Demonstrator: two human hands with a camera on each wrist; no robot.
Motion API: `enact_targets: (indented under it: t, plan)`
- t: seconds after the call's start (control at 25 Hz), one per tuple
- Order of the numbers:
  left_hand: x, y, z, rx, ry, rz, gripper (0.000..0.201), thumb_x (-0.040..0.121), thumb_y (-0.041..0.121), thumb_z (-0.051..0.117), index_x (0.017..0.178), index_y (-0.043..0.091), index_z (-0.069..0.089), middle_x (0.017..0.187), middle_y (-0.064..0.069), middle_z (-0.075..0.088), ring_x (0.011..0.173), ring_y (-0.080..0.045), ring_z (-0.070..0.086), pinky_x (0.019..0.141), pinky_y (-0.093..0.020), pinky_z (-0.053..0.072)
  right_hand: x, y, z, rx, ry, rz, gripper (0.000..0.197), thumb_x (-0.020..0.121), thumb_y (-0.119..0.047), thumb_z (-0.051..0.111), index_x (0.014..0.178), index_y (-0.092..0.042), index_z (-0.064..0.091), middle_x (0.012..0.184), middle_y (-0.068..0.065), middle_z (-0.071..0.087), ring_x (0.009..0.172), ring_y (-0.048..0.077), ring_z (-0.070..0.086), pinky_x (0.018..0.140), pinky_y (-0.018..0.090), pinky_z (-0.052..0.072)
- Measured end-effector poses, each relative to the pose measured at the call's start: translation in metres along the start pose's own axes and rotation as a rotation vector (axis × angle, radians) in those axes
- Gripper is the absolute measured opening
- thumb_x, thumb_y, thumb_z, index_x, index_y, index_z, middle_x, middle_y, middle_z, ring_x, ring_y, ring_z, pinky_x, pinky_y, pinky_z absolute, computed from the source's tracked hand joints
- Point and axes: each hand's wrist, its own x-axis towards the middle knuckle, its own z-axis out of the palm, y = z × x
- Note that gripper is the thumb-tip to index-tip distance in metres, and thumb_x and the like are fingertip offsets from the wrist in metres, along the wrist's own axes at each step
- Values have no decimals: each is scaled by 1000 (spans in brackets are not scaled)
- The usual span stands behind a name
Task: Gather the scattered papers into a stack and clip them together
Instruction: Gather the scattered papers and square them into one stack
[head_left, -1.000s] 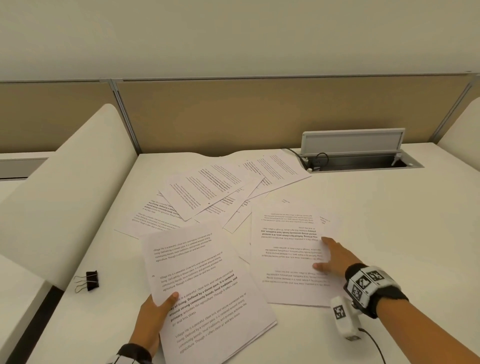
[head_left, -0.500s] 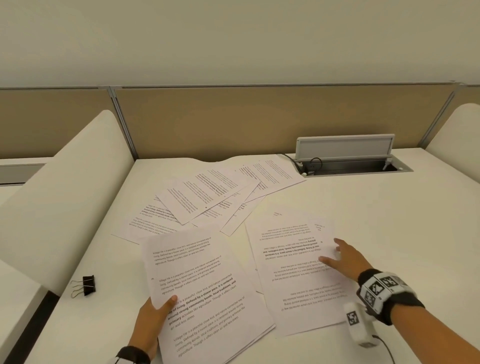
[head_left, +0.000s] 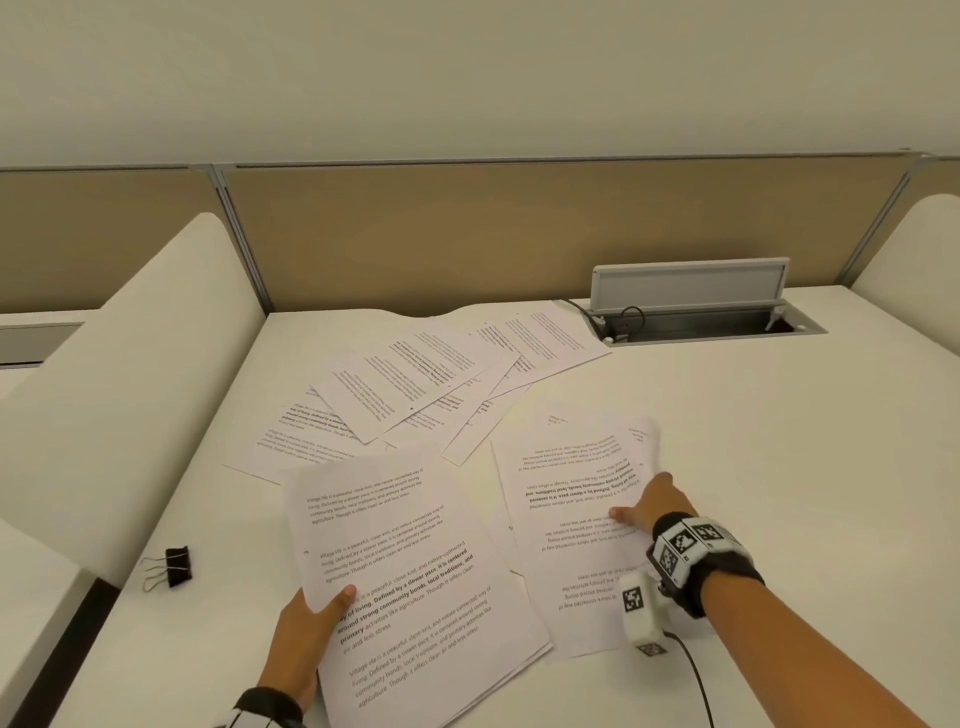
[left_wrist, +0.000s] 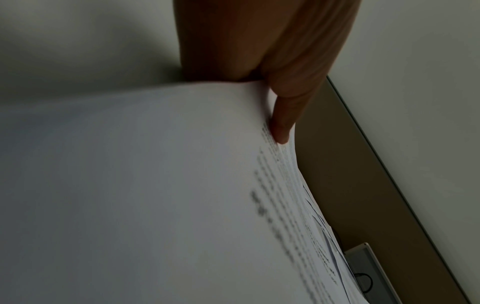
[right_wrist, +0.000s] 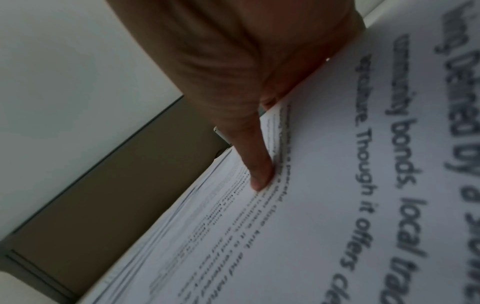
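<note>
My left hand grips a stack of printed papers at its left edge, thumb on top, at the near middle of the white desk. To its right, my right hand lies on a smaller pile of sheets with upside-down text. Its thumb and straight fingers press on the top page. More papers lie fanned out further back. A black binder clip sits alone at the desk's left edge, away from both hands.
An open grey cable box with a raised lid and cords is set into the desk at the back right, touching the farthest sheet. A tan partition closes the back. White curved dividers flank both sides.
My right hand has dragged its sheets nearer and turned them, the near end swinging right. The left hand keeps its hold on the stack.
</note>
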Motion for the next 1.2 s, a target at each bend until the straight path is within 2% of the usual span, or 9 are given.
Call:
enact_targets:
  t: [0.2, 0.4, 0.52, 0.64, 0.84, 0.92, 1.0, 1.08, 1.2]
  plan:
    - [-1, 3, -2, -13, -21, 11, 27, 84, 14, 61, 110, 13, 54, 102, -17, 67, 87, -38, 66, 79, -49, 54, -16, 22, -18, 329, 98, -102, 52, 80, -12, 67, 125, -8, 41, 123, 22, 57, 104, 35, 57, 88, 36, 44]
    - [0, 3, -3, -37, -32, 2, 27, 84, 12, 61, 110, 13, 54, 103, -17, 67, 88, -37, 66, 78, -47, 54, -39, 30, -44, 389, 311, -288, 25, 84, -24, 63, 104, -10, 64, 100, 12, 68, 84, 26, 59, 73, 32, 46]
    - [0, 3, -3, -23, -24, -2, 23, 84, 13, 62, 106, 15, 55, 103, -17, 68, 88, -38, 66, 80, -50, 54, -54, 18, -62, 506, 358, -376, 17, 86, -28, 60, 92, -13, 65, 84, 9, 68, 65, 18, 57, 57, 24, 41]
    - [0, 2, -4, -24, -27, -8, 21, 84, 13, 62, 103, 16, 56, 104, -18, 68, 89, -39, 66, 81, -51, 53, -66, 0, -80, 625, 400, -439, 20, 87, -31, 58, 88, -12, 65, 73, 3, 65, 59, 17, 56, 53, 23, 41]
    - [0, 2, -4, -19, -51, 4, 32, 85, 15, 61, 115, 7, 54, 104, -20, 68, 87, -38, 67, 76, -46, 55, -69, -22, -63, 717, 178, -458, 29, 87, -30, 58, 80, -3, 63, 71, 9, 65, 61, 22, 57, 56, 28, 46]
    - [-1, 3, -4, -25, -39, 7, 29, 86, 19, 58, 113, 8, 55, 102, -19, 69, 86, -37, 67, 74, -45, 56, -65, -27, -34, 585, 118, -471, 38, 86, -31, 59, 68, 2, 57, 62, 10, 55, 57, 19, 47, 52, 29, 36]
    - [-2, 5, -2, -42, -14, 4, 24, 89, 25, 54, 108, 12, 56, 100, -19, 69, 84, -37, 68, 73, -45, 56, -64, -35, -1, 475, 37, -471, 38, 87, -30, 59, 58, -8, 46, 56, 3, 46, 53, 16, 40, 49, 27, 28]
    - [-3, 7, -2, -68, 6, 2, 26, 91, 30, 48, 110, 14, 56, 104, -17, 68, 89, -36, 66, 81, -49, 54, -64, -41, 31, 372, -63, -471, 32, 90, -31, 53, 65, -12, 46, 65, 2, 51, 59, 15, 46, 53, 26, 33]
    - [-3, 10, -1, -93, -8, -3, 35, 91, 35, 46, 119, 15, 53, 111, -13, 66, 97, -34, 64, 90, -50, 50, -65, -46, 67, 224, -193, -502, 23, 94, -33, 44, 90, -11, 50, 95, 5, 57, 85, 19, 53, 72, 27, 39]
